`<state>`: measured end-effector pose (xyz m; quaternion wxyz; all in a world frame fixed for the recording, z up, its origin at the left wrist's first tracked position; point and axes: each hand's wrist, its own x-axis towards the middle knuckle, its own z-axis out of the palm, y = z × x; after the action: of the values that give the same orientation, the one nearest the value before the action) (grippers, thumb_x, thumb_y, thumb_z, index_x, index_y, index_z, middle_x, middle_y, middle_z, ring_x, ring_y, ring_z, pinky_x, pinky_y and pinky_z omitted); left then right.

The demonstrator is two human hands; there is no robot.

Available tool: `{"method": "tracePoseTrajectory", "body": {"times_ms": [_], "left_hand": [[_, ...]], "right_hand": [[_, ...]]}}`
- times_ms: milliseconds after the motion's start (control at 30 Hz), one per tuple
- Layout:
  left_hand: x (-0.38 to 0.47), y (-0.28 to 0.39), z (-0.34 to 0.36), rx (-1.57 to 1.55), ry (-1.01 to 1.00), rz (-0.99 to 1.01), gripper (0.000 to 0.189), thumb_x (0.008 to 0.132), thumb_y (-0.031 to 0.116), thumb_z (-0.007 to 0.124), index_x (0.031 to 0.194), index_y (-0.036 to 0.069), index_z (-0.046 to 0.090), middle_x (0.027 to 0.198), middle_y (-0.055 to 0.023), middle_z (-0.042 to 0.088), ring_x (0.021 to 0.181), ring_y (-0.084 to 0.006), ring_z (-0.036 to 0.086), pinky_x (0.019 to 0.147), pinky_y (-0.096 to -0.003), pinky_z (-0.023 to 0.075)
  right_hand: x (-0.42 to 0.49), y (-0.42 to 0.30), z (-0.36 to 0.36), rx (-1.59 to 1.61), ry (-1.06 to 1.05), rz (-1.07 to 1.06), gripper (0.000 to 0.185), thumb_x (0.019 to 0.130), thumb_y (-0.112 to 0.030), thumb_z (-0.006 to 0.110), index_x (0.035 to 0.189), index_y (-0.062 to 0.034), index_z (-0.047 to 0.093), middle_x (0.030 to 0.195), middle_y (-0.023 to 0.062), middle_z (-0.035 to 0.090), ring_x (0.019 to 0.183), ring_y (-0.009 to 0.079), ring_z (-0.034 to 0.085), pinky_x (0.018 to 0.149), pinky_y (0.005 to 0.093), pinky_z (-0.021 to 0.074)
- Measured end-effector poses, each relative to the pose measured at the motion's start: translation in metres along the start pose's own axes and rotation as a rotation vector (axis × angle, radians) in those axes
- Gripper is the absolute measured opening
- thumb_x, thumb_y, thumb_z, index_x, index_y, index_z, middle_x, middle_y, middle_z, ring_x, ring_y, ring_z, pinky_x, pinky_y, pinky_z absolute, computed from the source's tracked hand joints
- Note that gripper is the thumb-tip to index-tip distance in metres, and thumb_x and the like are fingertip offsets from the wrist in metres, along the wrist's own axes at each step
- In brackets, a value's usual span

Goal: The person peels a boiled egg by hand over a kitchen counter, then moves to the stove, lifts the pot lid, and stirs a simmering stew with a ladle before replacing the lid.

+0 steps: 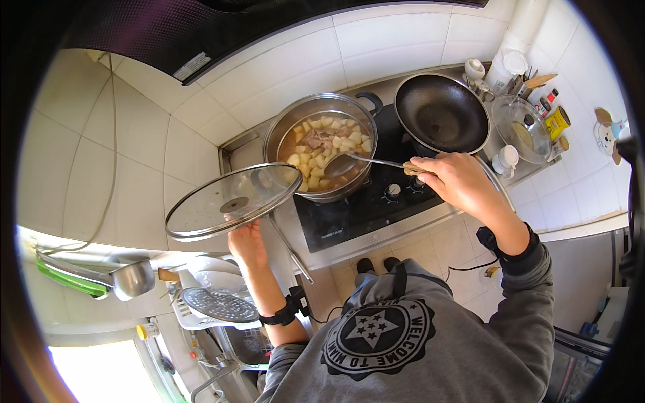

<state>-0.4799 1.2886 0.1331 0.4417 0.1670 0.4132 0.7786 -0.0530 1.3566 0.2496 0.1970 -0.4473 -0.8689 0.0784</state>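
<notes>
My left hand [248, 242] holds up a glass pot lid [201, 204] with a steel rim, gripping it from beneath; the lid is tilted and its right edge overlaps the pot's left side. In my right hand [453, 176] is the wooden handle of a metal ladle [375, 160]. The ladle's bowl rests among pale cubed chunks [317, 163] in brownish broth inside a large steel pot [370, 113]. A piece of cooked meat [322, 138] shows near the middle of the pot. Its black side handle [372, 102] points to the upper right.
A dark wok [441, 113] sits right of the pot on the black gas hob [322, 226]. Farther right are another glass lid [521, 128], a white jar [505, 158] and several seasoning containers. A dish rack [194, 320] is at lower left, and the range hood [151, 40] hangs above.
</notes>
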Motion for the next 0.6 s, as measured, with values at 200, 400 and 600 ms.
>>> {"method": "tracePoseTrajectory", "body": {"times_ms": [200,400,600], "left_hand": [[-0.002,0.002,-0.004,0.020,-0.048,0.055,0.038,0.105,0.027,0.050,0.131,-0.001,0.051,0.122,-0.0119,0.061,0.106,-0.0197,0.060,0.090,-0.0320,0.0517],[-0.002,0.008,-0.011,0.032,-0.001,0.072,0.031,0.105,0.022,0.049,0.125,0.000,0.055,0.117,-0.0097,0.063,0.100,-0.0182,0.060,0.090,-0.0327,0.0515],[0.003,0.013,-0.004,0.009,-0.060,0.008,0.029,0.105,0.024,0.049,0.120,0.001,0.057,0.109,-0.0085,0.063,0.099,-0.0192,0.059,0.092,-0.0350,0.0503]], "right_hand": [[0.020,-0.009,0.027,0.020,-0.216,0.024,0.028,0.092,-0.024,0.065,0.115,-0.0091,0.072,0.083,0.0159,0.070,0.074,0.0353,0.067,0.067,0.0441,0.0523],[0.031,-0.017,0.077,0.001,-0.096,-0.010,0.027,0.091,-0.025,0.067,0.113,-0.0109,0.072,0.076,0.0146,0.069,0.069,0.0345,0.067,0.061,0.0434,0.0535],[0.046,-0.014,0.070,0.062,0.067,-0.077,0.029,0.091,-0.023,0.067,0.118,-0.0113,0.070,0.078,0.0127,0.068,0.066,0.0325,0.066,0.061,0.0426,0.0535]]}}
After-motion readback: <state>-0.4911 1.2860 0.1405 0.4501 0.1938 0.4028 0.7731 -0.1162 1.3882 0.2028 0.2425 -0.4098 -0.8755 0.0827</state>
